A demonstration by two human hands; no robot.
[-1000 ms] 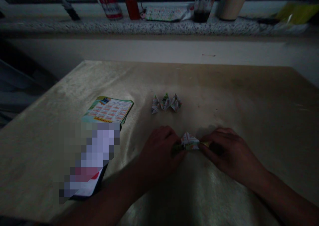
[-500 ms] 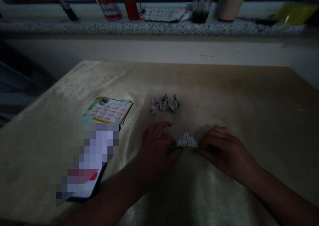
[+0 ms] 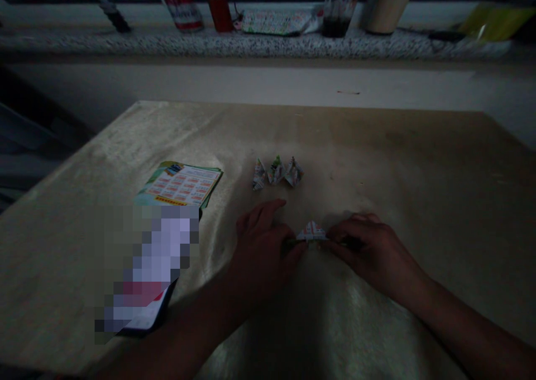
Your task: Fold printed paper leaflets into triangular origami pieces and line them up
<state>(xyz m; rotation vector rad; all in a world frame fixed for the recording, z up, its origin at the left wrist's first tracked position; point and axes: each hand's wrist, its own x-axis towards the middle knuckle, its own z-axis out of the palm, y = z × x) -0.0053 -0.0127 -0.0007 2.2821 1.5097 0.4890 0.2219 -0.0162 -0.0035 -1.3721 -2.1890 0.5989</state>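
A small folded piece of printed paper lies low on the beige tabletop, held from both sides. My left hand pinches its left end, with the forefinger stretched out above. My right hand pinches its right end with bent fingers. Three finished folded paper pieces stand in a short row just beyond my hands.
A stack of printed leaflets lies to the left, with a phone nearer me. Behind the table a speckled stone ledge carries a red can, a red jar, a dark cup and other items.
Both hands have pressed the folded paper lower and flatter against the table and shifted it slightly left. My left forefinger has lifted and stretched out.
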